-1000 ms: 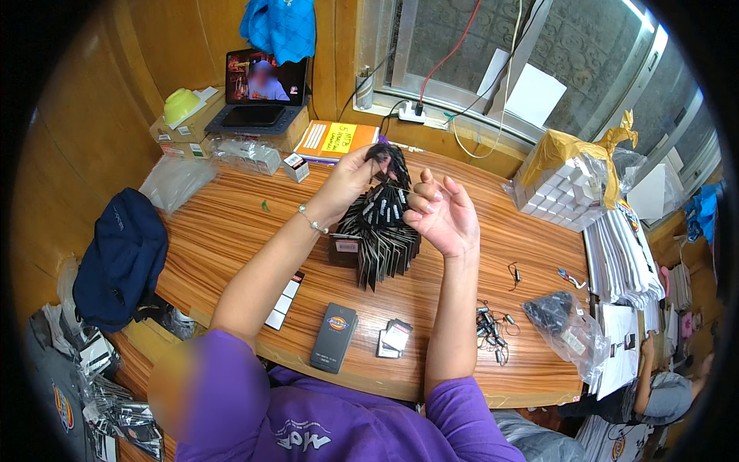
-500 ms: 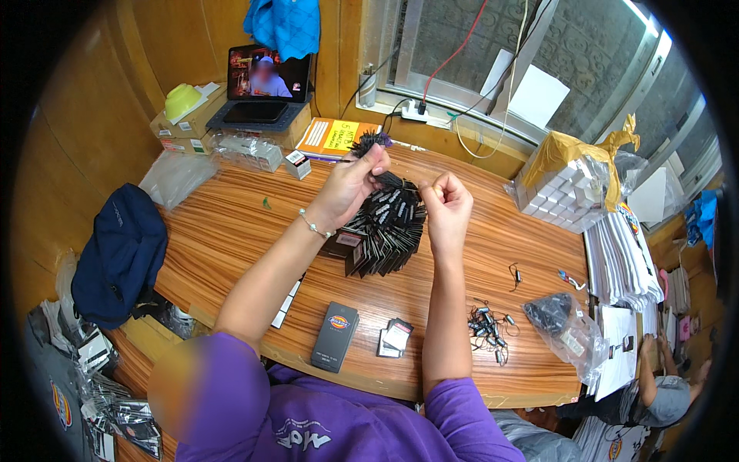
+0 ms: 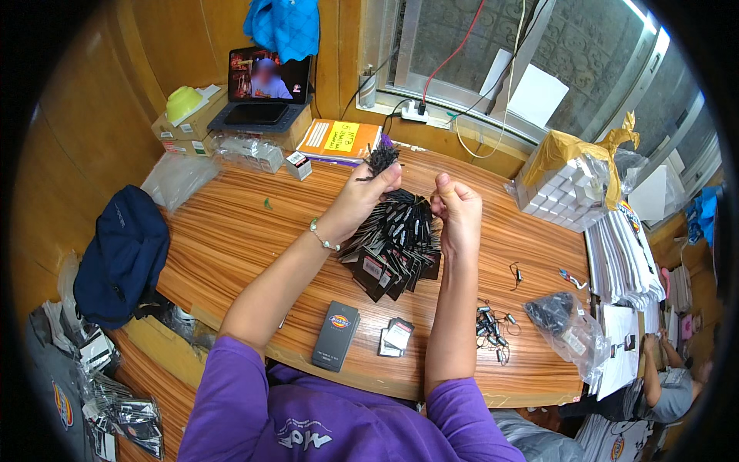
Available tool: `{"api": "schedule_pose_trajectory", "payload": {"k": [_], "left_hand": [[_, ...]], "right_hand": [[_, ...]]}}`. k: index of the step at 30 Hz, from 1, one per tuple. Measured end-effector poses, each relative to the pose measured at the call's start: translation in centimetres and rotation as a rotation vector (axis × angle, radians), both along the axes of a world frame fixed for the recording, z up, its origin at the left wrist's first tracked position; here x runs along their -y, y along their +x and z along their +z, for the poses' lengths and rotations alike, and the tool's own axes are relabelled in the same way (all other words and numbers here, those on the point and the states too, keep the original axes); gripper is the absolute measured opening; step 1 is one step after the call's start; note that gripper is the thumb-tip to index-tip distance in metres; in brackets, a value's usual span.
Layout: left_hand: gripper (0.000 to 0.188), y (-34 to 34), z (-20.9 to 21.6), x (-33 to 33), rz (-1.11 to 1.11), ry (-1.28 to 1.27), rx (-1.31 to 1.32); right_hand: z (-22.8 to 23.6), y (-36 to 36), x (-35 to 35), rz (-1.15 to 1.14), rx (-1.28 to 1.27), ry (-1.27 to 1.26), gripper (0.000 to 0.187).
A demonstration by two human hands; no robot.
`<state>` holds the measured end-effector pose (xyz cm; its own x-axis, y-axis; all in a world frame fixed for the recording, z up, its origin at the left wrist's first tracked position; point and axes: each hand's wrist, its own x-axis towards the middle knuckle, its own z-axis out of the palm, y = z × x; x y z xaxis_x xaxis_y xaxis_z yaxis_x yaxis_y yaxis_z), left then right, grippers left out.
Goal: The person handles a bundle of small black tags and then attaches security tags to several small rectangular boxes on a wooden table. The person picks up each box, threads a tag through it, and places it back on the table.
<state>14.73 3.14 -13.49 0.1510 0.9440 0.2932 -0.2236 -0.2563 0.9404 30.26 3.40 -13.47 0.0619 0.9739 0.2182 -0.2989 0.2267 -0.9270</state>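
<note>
A thick bundle of black hang tags [image 3: 394, 242] hangs fanned out above the middle of the table. My left hand [image 3: 362, 196] is closed around its gathered strings, whose loose black ends [image 3: 381, 158] stick up above the thumb. Just right of the bundle's neck, my right hand [image 3: 460, 212] is closed in a pinch; a thin strand seems to run from it to the strings, too fine to name. Below the bundle lie a dark grey tag stack [image 3: 336, 336] and a few smaller tags [image 3: 396, 337]. Black string loops [image 3: 494, 331] lie in a pile right of my forearm.
A clear bag with black contents [image 3: 566, 327] and paper stacks [image 3: 623, 262] are at the right. White boxes in torn brown wrapping [image 3: 562, 185] stand back right. A tablet [image 3: 269, 77] plays at the back left, near a navy bag [image 3: 122, 254]. Another person [image 3: 666, 385] sits far right.
Both hands have shifted slightly right and toward me with the bundle. The tags have swung and spread, with their faces turned more toward me. My head no longer blocks the lower left.
</note>
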Motion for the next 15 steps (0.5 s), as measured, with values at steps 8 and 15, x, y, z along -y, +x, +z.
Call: {"api": "schedule_pose_trajectory", "payload": {"k": [8,15], "left_hand": [[0.035,-0.3,0.4,0.1,-0.051,0.053,-0.056],[0.036,-0.3,0.5,0.1,-0.045,0.055,-0.042]], "right_hand": [[-1.4,0.6,-0.8,0.251,-0.365,-0.065,0.023],[-1.7,0.4,-1.3,0.349,-0.484,-0.028,0.032]]}}
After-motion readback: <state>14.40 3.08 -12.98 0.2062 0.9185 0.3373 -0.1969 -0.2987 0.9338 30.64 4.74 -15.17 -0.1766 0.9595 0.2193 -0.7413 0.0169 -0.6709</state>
